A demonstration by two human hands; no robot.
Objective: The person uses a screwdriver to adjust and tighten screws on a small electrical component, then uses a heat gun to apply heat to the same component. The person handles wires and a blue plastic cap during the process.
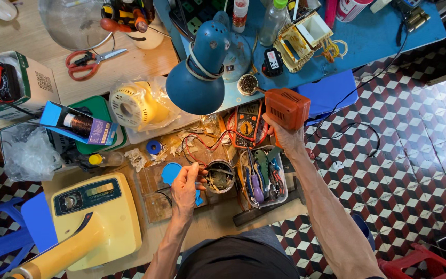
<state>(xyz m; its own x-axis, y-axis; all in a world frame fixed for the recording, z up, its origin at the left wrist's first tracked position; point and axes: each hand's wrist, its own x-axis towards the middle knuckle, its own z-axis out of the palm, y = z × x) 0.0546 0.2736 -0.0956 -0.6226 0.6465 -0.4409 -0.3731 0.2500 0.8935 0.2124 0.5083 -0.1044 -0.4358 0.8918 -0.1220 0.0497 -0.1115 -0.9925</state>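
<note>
- Messy wooden counter (130, 62) holds tools.
- Left hand (186, 187) pinches thin wires beside round metal motor (219, 175).
- Right hand (284, 135), at two o'clock, grips orange boxy tool (286, 107).
- Best hold wires steady.

Cluttered repair workshop, multimeter (247, 125), tool tray (264, 178), scissors (91, 62), desk lamp (200, 72), fan parts (135, 106)

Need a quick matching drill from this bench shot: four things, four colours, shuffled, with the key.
Things:
1. desk lamp
2. scissors
3. soldering gun in the right hand
4. fan base

Colours:
A. yellow
B. orange
C. blue
D. red handles

Pairs: 1-C, 2-D, 3-B, 4-A
</note>
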